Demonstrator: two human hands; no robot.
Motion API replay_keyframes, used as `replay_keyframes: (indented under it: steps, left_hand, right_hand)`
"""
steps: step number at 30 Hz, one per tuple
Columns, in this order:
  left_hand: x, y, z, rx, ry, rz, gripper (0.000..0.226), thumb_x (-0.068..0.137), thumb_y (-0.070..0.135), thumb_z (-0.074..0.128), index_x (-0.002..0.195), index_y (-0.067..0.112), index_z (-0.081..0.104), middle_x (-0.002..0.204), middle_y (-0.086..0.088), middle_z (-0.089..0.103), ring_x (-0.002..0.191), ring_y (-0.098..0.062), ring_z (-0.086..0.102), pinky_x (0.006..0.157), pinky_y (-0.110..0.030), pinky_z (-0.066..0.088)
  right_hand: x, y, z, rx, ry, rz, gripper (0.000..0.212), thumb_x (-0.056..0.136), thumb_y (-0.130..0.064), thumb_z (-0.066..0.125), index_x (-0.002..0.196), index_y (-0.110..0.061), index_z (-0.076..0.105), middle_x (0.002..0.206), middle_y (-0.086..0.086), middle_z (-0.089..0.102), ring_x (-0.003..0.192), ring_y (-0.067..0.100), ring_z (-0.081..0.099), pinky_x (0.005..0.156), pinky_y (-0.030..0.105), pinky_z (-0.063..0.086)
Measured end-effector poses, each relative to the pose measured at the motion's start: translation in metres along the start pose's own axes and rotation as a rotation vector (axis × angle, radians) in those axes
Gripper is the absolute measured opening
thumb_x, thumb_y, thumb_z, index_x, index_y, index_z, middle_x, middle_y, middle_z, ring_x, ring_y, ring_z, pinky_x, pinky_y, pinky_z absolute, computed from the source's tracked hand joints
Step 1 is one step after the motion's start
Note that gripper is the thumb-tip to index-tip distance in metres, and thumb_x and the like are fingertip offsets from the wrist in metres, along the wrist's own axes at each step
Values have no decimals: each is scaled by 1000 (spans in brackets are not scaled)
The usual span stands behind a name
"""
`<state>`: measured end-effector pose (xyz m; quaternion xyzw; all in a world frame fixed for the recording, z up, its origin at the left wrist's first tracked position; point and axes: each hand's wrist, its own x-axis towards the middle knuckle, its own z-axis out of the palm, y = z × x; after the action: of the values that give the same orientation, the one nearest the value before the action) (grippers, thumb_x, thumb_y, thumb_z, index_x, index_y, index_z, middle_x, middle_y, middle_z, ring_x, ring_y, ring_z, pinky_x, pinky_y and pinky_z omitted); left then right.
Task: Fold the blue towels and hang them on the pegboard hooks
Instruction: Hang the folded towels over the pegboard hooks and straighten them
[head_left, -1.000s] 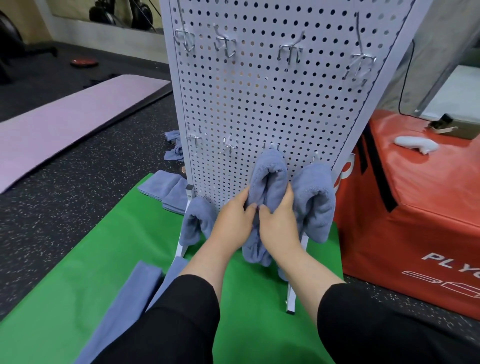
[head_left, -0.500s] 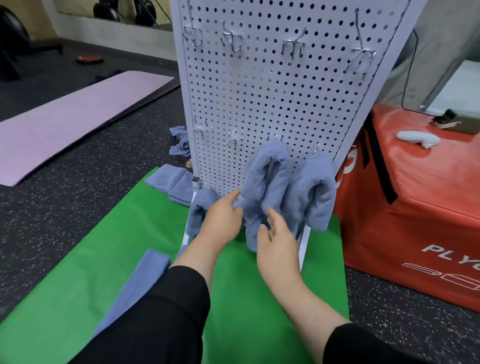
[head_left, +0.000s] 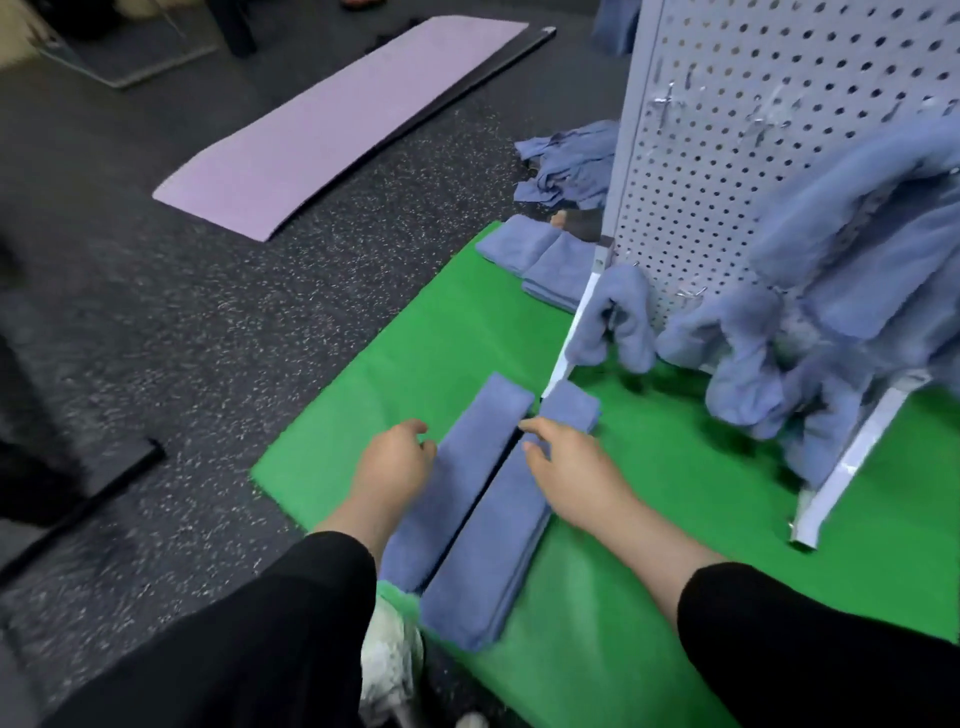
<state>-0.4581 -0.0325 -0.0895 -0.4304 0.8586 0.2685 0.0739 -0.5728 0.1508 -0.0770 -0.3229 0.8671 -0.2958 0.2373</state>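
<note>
Both hands left hung towels | left hand (head_left: 397, 462), right hand (head_left: 563, 460) (relaxed, empty) over folded towels (head_left: 483, 519)

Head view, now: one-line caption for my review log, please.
Both hands, left hand and right hand, reach over two folded blue towels on the green mat beside the pegboard.

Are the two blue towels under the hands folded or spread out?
Folded: both towels lie as narrow, thick strips side by side on the green mat.

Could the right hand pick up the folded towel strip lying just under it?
Probably yes: the right hand hovers open just over the right folded towel strip on the green mat, with nothing between them.
</note>
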Motion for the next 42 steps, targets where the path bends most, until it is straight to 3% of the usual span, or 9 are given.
replay_keyframes:
  steps: [4,9,15,18,22,28,34,37,42]
  left_hand:
    - [2,-31,20,11,-62,15,46,102,34,53,139,7,56,129,-19,67,121,-36,60,97,-39,48]
    - [11,-31,37,-19,-77,49,34,99,33,58,117,5,65,112,-18,71,109,-37,63,84,-38,48]
    - [22,-15,43,-43,-113,48,28,94,34,63,77,15,51,98,-19,70,97,-38,64,74,-38,46]
    - [22,-7,41,-91,-108,29,24,93,29,62,81,10,57,99,-23,70,95,-40,64,72,-38,45]
    - [18,8,24,-275,-89,-13,22,88,25,65,74,10,59,79,-21,66,74,-36,58,62,-34,38]
    - [-6,59,-20,-628,-109,-40,29,90,22,67,64,17,53,57,1,43,58,-18,34,50,-28,26]
    - [-53,118,-63,-1145,-558,-124,68,104,63,22,106,14,69,93,-5,66,85,-19,56,69,-31,43]
    - [-72,134,-78,-1232,-762,-10,82,100,71,10,107,11,66,74,1,69,85,-15,64,95,-49,49]
    - [-84,160,-85,-1170,-716,48,73,105,60,16,125,7,63,97,-7,76,103,-19,69,92,-46,53]
  right_hand:
    - [23,-11,51,-177,-175,-109,45,105,-20,44,149,-11,44,157,10,43,143,24,41,114,32,30]
    - [39,-3,80,-472,-319,-121,52,105,-17,37,156,-12,28,166,5,23,153,18,21,123,45,19]
    - [40,-2,84,-470,-271,-117,56,104,-12,38,159,-13,23,164,3,29,151,17,26,124,44,14]
    - [37,-9,77,-417,-272,-101,51,107,-15,36,157,-13,28,160,6,37,146,25,37,123,45,21]
    - [35,-19,61,-99,-71,27,42,108,-26,39,147,-14,49,142,13,59,128,34,54,103,38,42]
    - [28,-39,21,160,210,52,28,103,-24,51,111,-6,71,113,16,69,107,33,61,88,36,44]
    - [7,-52,-62,196,211,36,42,95,-50,59,89,-11,73,79,5,71,78,26,64,72,36,52]
    - [-12,-57,-105,198,25,48,35,86,-51,72,101,-20,70,93,-6,73,85,7,66,71,25,49]
    - [-28,-49,-149,114,85,15,15,87,-23,71,101,-20,67,94,-5,71,85,9,62,68,18,44]
